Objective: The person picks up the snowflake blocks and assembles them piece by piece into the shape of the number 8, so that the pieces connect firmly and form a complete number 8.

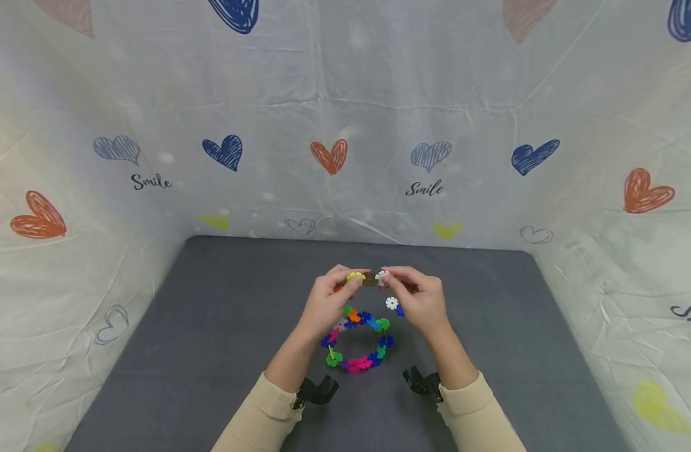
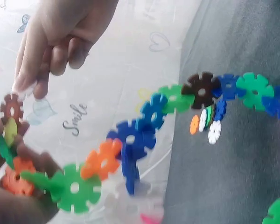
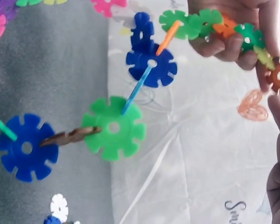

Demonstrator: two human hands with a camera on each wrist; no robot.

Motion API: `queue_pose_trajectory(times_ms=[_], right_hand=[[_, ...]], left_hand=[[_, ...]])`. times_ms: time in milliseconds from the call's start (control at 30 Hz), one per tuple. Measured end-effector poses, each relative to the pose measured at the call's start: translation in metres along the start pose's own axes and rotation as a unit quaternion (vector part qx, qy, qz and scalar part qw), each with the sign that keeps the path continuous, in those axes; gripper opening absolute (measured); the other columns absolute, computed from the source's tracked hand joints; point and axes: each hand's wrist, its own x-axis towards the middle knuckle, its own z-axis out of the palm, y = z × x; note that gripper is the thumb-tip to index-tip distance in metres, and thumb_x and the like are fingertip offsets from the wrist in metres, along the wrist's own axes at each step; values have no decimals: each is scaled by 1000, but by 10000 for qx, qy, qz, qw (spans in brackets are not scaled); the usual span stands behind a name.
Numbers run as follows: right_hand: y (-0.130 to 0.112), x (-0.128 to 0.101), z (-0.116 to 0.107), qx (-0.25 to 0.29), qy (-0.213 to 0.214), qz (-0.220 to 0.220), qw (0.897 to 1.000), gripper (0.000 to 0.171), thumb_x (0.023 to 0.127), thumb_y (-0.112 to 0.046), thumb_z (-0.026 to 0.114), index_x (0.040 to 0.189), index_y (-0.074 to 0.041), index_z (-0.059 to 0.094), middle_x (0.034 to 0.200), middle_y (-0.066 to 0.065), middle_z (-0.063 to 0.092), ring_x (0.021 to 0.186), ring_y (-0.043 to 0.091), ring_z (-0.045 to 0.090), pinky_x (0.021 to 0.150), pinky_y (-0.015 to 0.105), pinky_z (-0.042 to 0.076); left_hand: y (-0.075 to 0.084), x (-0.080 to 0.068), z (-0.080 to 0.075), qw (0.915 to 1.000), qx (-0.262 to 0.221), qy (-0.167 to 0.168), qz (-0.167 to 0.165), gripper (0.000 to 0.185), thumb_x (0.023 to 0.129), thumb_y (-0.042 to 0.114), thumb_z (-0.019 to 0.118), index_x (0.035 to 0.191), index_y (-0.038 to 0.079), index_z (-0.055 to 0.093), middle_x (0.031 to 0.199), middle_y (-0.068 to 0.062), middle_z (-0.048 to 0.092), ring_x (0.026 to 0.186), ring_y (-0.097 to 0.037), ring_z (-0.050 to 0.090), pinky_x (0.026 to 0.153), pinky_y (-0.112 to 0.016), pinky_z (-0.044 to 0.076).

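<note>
The left hand (image 1: 328,300) pinches the end of a long chain (image 1: 359,336) of bright plastic flower pieces, with its fingers (image 2: 18,186) curled round an orange, a green and a yellow piece. At the very tip sits a brown piece (image 2: 11,108). The right hand (image 1: 419,301) is just beside it, pinching a small white piece (image 1: 382,277) between thumb and fingertip, close to the brown one. Both hands are up above the grey counter (image 1: 210,326), near the middle of it, and the rest of the chain hangs down from them in a loop that rests on the counter near the person. To do this step well, I think the slot of the white piece should be turned so it crosses the slot of the brown piece, then pushed in straight and gently. The left hand should hold tight close to the tip, so the chain does not wiggle or pop apart. A few loose pieces (image 2: 209,125) lie in a little heap on the counter by the loop, one of them white (image 1: 392,303). The cloth wall (image 1: 345,125) behind has drawn hearts on it, and the word "Smile" (image 1: 424,188) can be read there in two places.
</note>
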Motion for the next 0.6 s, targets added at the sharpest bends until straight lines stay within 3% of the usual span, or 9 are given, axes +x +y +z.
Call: queue_pose_trajectory(times_ms=[200, 433, 500, 600], right_hand=[[-5, 5, 2, 166, 179, -151, 9996, 20, 83, 15, 72, 101, 8, 74, 75, 19, 74, 46, 16, 56, 46, 17, 47], [-23, 14, -2, -242, -252, -145, 9993, 22, 84, 18, 69, 104, 10, 73, 66, 17, 69, 44, 12, 51, 44, 18, 45], [-26, 17, -8, -257, -387, 100, 9989, 24, 89, 15, 65, 112, 10, 71, 67, 16, 69, 44, 11, 52, 43, 19, 43], [-15, 17, -21, -464, -390, 983, 9933, 27, 98, 2, 61, 124, 6, 66, 76, 21, 73, 47, 11, 56, 48, 24, 48]], left_hand=[[3, 0, 8, 9993, -253, 223, -172, 29, 105, 26, 54, 119, 9, 74, 100, -13, 61, 79, -24, 50, 68, -27, 44], [5, 5, 8, 9955, -476, -476, -662, 34, 106, 35, 52, 133, 17, 64, 89, -10, 62, 73, -24, 54, 69, -33, 49], [1, 7, 7, 9936, -649, -445, -807, 34, 104, 36, 55, 128, 14, 67, 87, -10, 64, 69, -23, 55, 66, -33, 50], [-6, 11, 3, 9872, -1111, -96, -1144, 33, 104, 34, 56, 117, 7, 69, 79, -6, 61, 64, -21, 51, 66, -32, 50]])
